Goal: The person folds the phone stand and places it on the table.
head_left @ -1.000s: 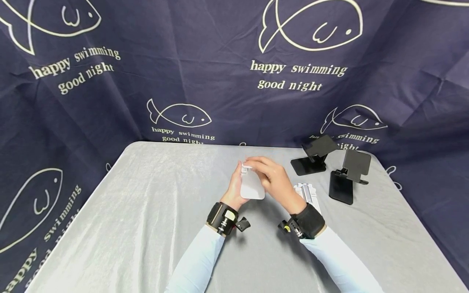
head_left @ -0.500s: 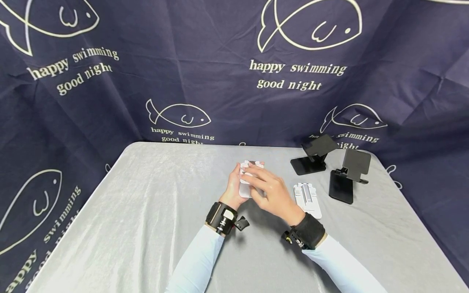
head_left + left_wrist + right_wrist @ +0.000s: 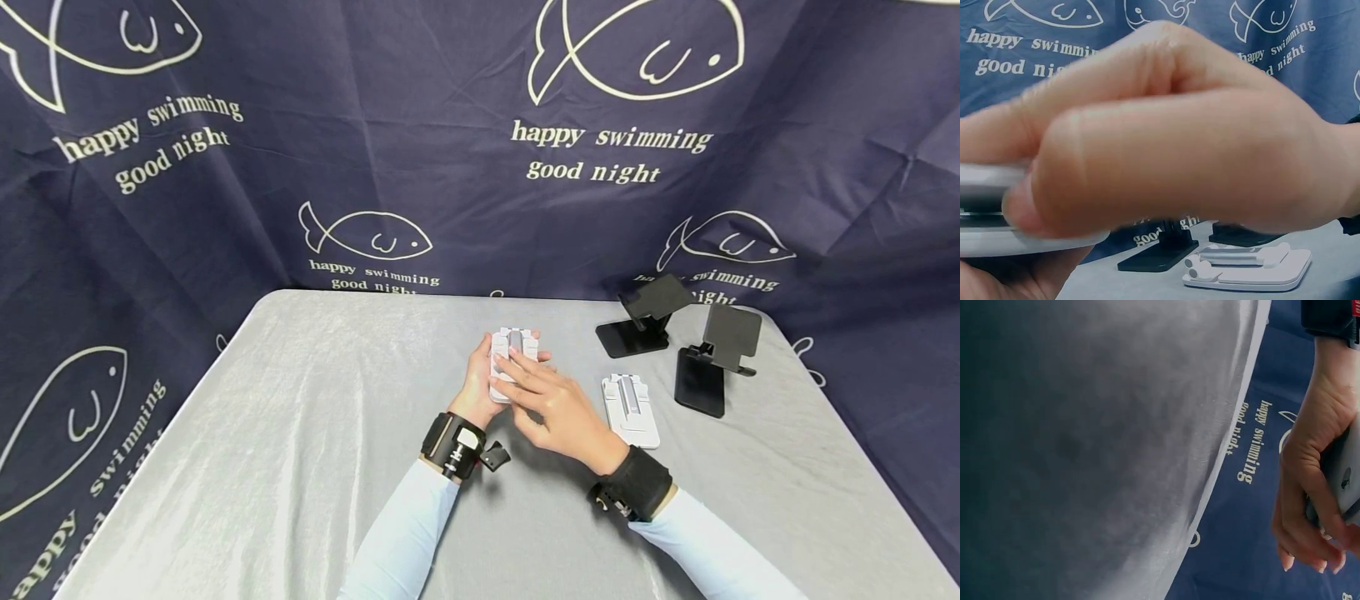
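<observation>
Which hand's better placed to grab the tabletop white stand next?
Probably the right hand: it's nearer the tabletop white stand, while the left hand holds the other white stand from beneath.

Bright, even light washes the gray table (image 3: 360, 375) in the head view, raising a pale sheen on its left side and leaving soft shadows near the middle. In the left wrist view, the right hand (image 3: 1179, 156) looms blurred before a crisper backdrop (image 3: 1329, 81), while the right wrist view runs dimmer, the table smeared and darkening leftward.
</observation>
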A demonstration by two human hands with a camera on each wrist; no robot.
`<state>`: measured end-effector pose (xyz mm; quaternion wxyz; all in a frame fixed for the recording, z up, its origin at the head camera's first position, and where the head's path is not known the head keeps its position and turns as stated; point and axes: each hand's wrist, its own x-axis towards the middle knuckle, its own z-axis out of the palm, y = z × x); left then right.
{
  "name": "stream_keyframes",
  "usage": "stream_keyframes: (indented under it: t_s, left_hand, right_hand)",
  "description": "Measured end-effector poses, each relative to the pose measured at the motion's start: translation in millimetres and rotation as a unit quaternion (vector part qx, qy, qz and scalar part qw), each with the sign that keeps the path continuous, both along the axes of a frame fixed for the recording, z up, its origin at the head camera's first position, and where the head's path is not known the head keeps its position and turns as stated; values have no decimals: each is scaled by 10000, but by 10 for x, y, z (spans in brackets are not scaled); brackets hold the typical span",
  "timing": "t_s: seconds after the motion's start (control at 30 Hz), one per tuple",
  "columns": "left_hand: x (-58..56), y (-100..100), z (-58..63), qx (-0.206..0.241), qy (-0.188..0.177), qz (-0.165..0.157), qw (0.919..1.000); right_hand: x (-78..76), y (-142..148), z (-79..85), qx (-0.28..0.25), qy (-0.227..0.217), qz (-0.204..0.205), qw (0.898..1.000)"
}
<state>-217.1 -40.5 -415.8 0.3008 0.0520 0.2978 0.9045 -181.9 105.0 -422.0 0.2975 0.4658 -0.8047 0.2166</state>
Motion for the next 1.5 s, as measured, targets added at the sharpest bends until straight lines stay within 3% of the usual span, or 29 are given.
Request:
stream_keyframes:
  t_s: [0.2,0.6,0.7,0.8,0.93,1.03,1.13,1.3,1.37,1.5]
  left_hand:
    - [15,-20,35,117,-91,-108,9998]
    - [3,-52,39,239,163,-199,9994]
    - [-2,-54,36,233,145,-213,9994]
    - [-7,-41,34,220,60,-163,9996]
    - [-21,12,15,16,-100,215,9997]
    - [-28,29,26,-153,-192,498,9985]
    - [-27,7,55,-13,-279,425,9987]
    - [-25,-21,56,290,-236,-122,9992]
    - [-26,-18,55,321,-217,-190,9991]
    - [-30,-1,52,205,-222,-51,9995]
  right_hand:
    - [13,1,-13,165,13,-64,9998]
    - [23,-1,30,345,-176,-83,9992]
    - [32,-2,75,472,-365,-98,9982]
    - [63,11,211,711,-1044,-148,9919]
    - [93,38,517,706,-2554,-295,9638]
    - [73,80,708,66,-3490,-603,9352]
    - [15,156,790,-738,-3976,-1123,9077]
    - [-121,262,701,-1412,-4646,-1829,8549]
    - [-181,278,611,-1553,-4951,-1848,8346]
    - [-270,261,451,-1901,-5476,-1467,8015]
